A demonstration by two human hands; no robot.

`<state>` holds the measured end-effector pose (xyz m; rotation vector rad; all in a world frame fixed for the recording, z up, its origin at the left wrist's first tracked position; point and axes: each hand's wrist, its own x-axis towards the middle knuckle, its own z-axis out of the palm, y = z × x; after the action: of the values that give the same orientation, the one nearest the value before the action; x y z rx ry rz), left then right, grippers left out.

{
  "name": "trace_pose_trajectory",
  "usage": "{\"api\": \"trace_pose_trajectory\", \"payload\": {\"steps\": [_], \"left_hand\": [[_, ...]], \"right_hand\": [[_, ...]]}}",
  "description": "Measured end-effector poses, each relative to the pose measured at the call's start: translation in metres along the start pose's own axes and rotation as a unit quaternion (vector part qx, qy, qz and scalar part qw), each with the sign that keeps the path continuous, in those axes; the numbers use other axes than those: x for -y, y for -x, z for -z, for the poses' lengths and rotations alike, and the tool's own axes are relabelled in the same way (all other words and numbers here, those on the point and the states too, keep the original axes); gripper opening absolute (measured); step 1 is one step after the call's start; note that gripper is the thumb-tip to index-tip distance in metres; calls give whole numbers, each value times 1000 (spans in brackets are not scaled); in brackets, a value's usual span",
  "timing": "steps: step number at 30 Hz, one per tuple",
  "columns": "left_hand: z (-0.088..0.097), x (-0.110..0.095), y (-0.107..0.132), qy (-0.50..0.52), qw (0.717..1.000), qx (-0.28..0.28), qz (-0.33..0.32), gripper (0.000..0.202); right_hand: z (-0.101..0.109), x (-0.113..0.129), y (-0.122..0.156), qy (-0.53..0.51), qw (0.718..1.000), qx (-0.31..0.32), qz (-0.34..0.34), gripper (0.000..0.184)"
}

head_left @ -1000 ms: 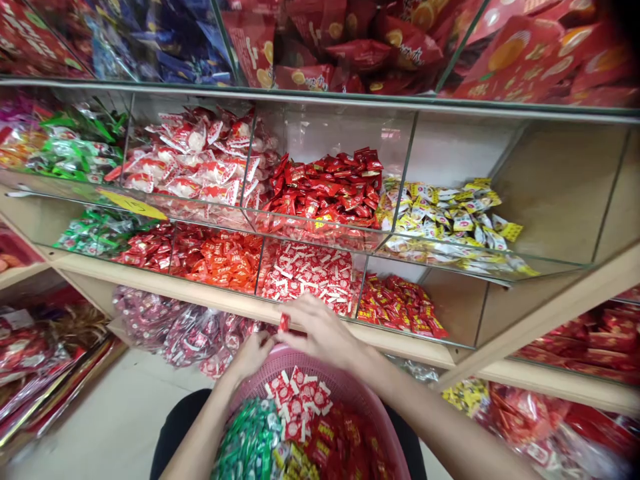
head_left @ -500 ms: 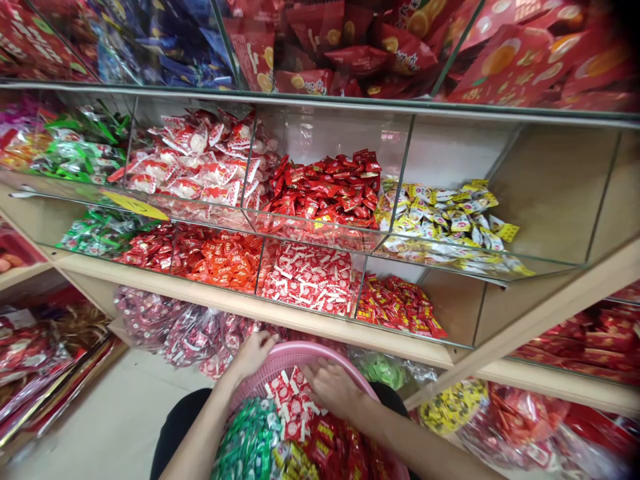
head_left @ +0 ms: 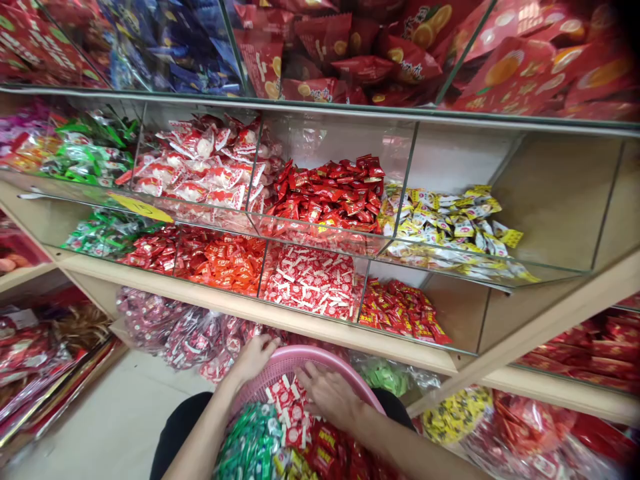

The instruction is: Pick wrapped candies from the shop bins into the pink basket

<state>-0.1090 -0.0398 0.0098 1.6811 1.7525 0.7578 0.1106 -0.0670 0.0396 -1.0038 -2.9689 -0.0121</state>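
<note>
A pink plastic basket (head_left: 345, 363) rests between my knees, filled with wrapped candies. My left hand (head_left: 256, 359) is closed on its far left rim. Inside the basket, my right hand (head_left: 327, 395) lies palm down with fingers stretched out, touching or just above red-and-white candies (head_left: 296, 427); what is under the palm is hidden. Green-wrapped candies (head_left: 250, 440) fill the basket's left side. Dark red candies (head_left: 330, 450) lie under my right wrist, and a few yellow ones (head_left: 295, 463) sit at the near side.
Ahead stands a wooden shelf (head_left: 200, 297) with glass-fronted compartments. One low compartment holds red-and-white candies (head_left: 313, 283), with red candies (head_left: 403, 310) to its right. Bagged candies (head_left: 195, 337) lie on the floor beneath the shelf. Yellow bagged candies (head_left: 457, 413) are at the right.
My right hand's fingers have straightened and spread a little over the red-and-white candies. My left hand keeps its place on the rim. The view has shifted slightly.
</note>
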Motion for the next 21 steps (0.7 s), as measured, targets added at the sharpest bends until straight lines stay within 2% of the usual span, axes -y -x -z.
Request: {"api": "trace_pose_trajectory", "payload": {"steps": [2,5,7,9,11,15,18,21], "left_hand": [[0,-1,0,2,1000,0,-4,41],[0,-2,1,6,1000,2,-7,38],[0,-3,1,5,1000,4,-5,38],[1,-3,1,1,1000,3,-1,40],[2,-3,1,-3,1000,2,2,43],[3,-3,2,-7,1000,2,4,44],[3,-3,1,-6,1000,4,5,44],[3,-4,1,-2,1000,9,6,45]], "right_hand": [[29,2,-4,-34,999,-29,21,50],[84,-3,-19,-102,986,-119,61,39],[115,-14,-35,-139,974,-170,61,29],[132,-30,-53,-133,972,-191,33,25],[136,-47,-71,-114,976,-184,-21,24],[126,-70,-93,-72,986,-112,-101,25],[122,-73,-95,-61,989,-81,-110,25],[122,-71,-92,-44,992,-80,-88,21]]}}
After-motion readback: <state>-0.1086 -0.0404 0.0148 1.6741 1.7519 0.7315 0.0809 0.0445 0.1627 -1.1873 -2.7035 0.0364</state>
